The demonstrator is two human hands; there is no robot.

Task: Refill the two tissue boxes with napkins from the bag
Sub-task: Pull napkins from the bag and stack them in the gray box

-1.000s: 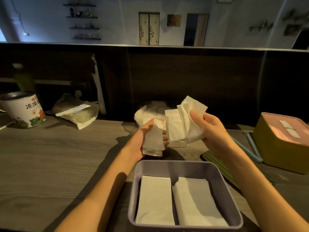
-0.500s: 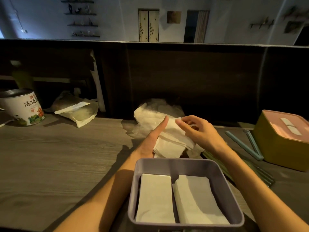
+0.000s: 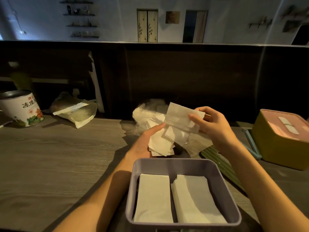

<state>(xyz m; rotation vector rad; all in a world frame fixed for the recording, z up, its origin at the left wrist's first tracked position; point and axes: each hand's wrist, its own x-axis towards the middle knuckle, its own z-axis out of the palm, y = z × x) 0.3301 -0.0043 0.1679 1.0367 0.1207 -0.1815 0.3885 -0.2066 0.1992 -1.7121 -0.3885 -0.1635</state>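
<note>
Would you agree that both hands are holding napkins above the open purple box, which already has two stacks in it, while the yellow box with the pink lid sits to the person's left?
Not quite: the head view shows the yellow box with the pink lid on the person's right. The rest stands: the left hand and right hand hold napkins above the open purple box, which has two stacks in it.

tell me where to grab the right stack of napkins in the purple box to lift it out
Pinch the right stack at its two short ends, coming straight down from above. It lies flat, with the box wall on its right and the left stack close on the other side, so the long edges probably leave little finger room.
</note>
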